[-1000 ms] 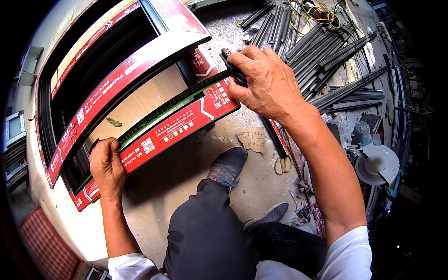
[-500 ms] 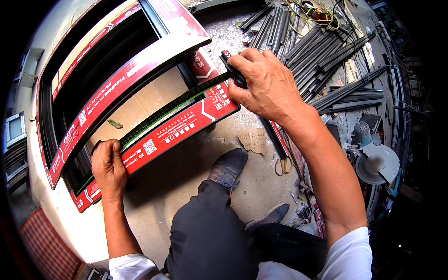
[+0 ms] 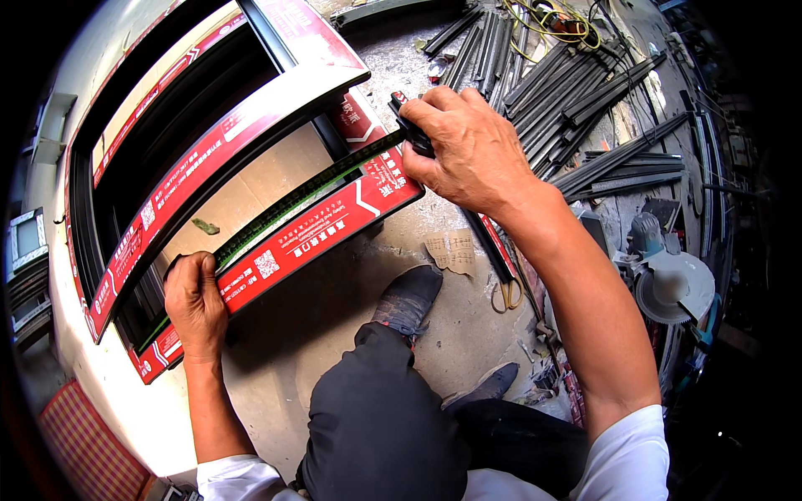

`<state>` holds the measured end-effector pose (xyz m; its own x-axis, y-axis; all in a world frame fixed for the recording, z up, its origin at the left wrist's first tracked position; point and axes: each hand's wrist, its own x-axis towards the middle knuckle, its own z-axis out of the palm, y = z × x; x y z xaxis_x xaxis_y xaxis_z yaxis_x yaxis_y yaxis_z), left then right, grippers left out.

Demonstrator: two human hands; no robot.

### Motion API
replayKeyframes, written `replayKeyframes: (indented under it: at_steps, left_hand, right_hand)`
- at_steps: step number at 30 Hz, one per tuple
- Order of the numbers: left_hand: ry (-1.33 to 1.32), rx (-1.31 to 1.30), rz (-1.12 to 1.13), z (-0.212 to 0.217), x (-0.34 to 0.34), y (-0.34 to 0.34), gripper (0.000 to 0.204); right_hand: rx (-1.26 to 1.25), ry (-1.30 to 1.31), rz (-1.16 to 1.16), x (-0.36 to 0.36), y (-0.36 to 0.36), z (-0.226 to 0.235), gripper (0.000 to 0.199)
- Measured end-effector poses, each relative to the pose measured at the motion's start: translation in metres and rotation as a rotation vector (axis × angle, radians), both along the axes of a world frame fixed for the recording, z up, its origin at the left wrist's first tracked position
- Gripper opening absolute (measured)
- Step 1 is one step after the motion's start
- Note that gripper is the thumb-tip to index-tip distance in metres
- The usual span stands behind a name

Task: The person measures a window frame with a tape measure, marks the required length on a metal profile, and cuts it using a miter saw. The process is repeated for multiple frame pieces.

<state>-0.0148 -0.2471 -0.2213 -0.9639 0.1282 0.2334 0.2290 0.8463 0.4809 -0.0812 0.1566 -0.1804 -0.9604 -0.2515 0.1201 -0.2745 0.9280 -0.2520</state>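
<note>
Right hand over here has its fingers clamped round a chunky black tape case, just past the right end of the nearest frame bar. Left hand is balled up, fingers folded in together over the tape blade, though from where I'm standing I can't see the fingertips underneath. The blade's dark with a green edge, and it runs between the two hands along that near frame bar, the one with the red printed film on it. Just behind, a second red-and-white bar of the framework sits higher, and tan sheeting shows in the gap, with a little greenish scrap lying on it. Down by the person's dark shoe there's a torn piece of card with writing, and scissors just right of that. Further out it's a proper mess: a heap of dark metal strips, a tangle of yellow cable at the top, a round saw blade off to the right, and a checked cushion way over at lower left.
</note>
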Motion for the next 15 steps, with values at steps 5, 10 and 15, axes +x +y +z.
replayKeyframes:
  at_steps: [5,10,15]
  left_hand:
    - [0.02,0.005,-0.008,-0.0002,-0.0004,0.0,0.01]
    - [0.025,0.017,-0.012,-0.0003,-0.0005,0.0003,0.01]
    - [0.014,0.03,-0.007,-0.0014,0.0001,-0.0009,0.01]
  right_hand:
    - [0.015,-0.014,-0.011,0.0005,-0.0004,0.0012,0.039]
    - [0.026,-0.031,-0.007,-0.0007,0.0001,0.0011,0.039]
    - [0.035,-0.04,-0.019,0.0001,-0.0011,0.0025,0.04]
